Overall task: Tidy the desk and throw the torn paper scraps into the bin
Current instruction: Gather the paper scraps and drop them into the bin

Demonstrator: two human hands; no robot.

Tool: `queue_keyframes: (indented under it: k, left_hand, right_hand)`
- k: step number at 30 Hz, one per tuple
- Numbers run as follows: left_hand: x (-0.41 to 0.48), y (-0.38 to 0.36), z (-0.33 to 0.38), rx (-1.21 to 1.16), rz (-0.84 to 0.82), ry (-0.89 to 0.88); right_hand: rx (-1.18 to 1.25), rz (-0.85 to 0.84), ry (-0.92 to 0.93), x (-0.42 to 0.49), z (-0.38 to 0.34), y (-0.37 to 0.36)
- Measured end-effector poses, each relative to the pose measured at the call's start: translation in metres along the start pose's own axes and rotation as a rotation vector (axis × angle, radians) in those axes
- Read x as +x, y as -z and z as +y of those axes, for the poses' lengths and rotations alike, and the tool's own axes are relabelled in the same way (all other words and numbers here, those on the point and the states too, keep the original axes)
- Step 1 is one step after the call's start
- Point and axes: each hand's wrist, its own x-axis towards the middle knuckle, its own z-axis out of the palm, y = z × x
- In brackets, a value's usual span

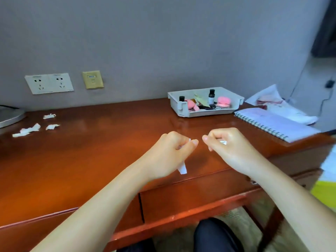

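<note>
Over the front middle of the tabletop (91,151), grips a torn white paper strip (182,168) in the curled left hand (172,151), one end hanging below the palm. Pinches what looks like a smaller scrap (223,142) in the curled right hand (232,150). Holds both hands just beside each other, thumb tips close but apart. Has more torn scraps (30,130) lying loose toward the far left corner, a grey tray (205,114) of small bottles and pink items at the far edge toward the right, and a spiral notebook (280,126) just beside it at the right edge.
</note>
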Motion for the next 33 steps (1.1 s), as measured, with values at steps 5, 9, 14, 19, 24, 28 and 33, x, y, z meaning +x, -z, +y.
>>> queue_keyframes:
  k: [5, 9, 14, 19, 24, 28, 33]
  left_hand:
    - [0.014, -0.062, 0.040, -0.054, -0.132, -0.150]
    - [0.031, -0.115, 0.059, -0.069, -0.198, -0.259]
    - [0.052, -0.190, 0.071, -0.169, -0.335, -0.249]
    - [0.066, -0.272, 0.070, -0.250, -0.449, -0.195]
    - [0.070, -0.359, 0.051, -0.301, -0.551, -0.076]
    - [0.065, -0.424, 0.033, -0.376, -0.635, 0.159]
    - [0.059, -0.506, 0.036, -0.435, -0.663, 0.551]
  right_hand:
    - [0.022, 0.152, -0.122, -0.046, 0.056, 0.045]
    - [0.011, 0.212, -0.224, -0.086, 0.100, 0.070]
    - [0.016, 0.286, -0.399, -0.133, 0.155, 0.094]
    - [0.085, 0.326, -0.615, -0.178, 0.212, 0.103]
    - [0.092, 0.328, -0.801, -0.224, 0.270, 0.098]
    - [0.144, 0.326, -0.937, -0.254, 0.313, 0.083]
    - [0.207, 0.361, -1.120, -0.283, 0.367, 0.067]
